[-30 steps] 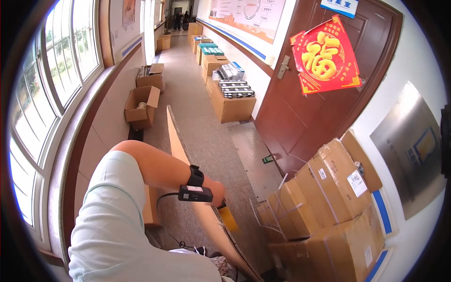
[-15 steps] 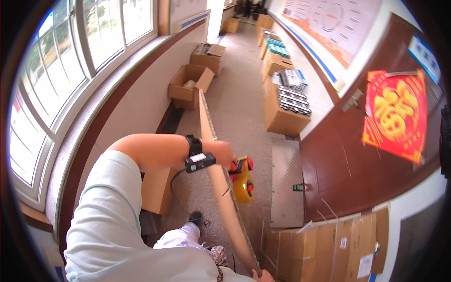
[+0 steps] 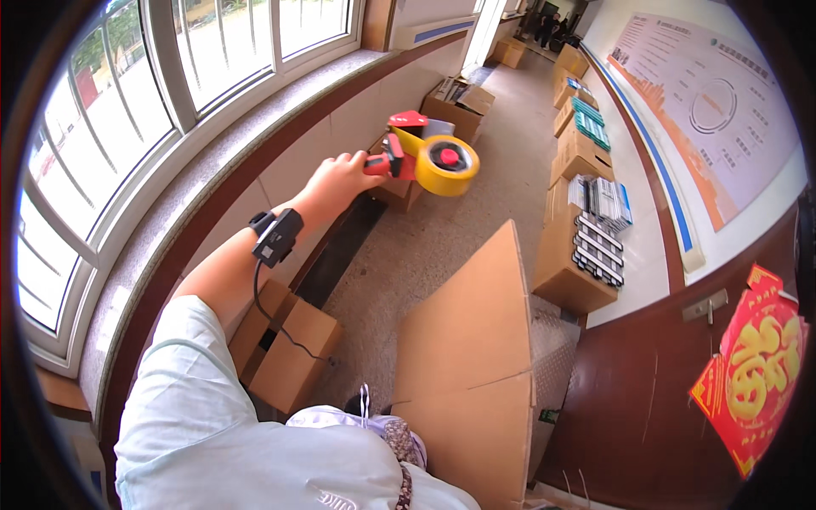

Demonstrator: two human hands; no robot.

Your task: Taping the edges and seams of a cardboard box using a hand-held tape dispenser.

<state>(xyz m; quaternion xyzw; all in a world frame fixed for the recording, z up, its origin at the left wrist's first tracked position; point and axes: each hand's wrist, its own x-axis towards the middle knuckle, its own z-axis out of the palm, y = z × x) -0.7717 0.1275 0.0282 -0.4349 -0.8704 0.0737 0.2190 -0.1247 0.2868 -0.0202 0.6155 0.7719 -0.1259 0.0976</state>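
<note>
My left hand (image 3: 336, 182) is closed round the red handle of a tape dispenser (image 3: 396, 161), held out ahead at arm's length. A roll of yellow tape (image 3: 449, 176) sits on it. Below and to the right of that hand, a large flat piece of cardboard (image 3: 463, 336) stands tilted beside my body, with a fold line across it. The dispenser and the cardboard are apart. My right hand does not show; the cardboard and my torso fill the lower edge.
An open cardboard box (image 3: 297, 353) lies on the floor at left. Further boxes stand by the window wall, one box (image 3: 459, 106) holding papers. Along the right wall, boxes carry stacked packs (image 3: 599, 251). A brown door (image 3: 629, 416) is at right.
My left hand has swung up and outward with the tape dispenser. The cardboard has turned from edge-on to show its broad face. My right hand has left the view, which has shifted left.
</note>
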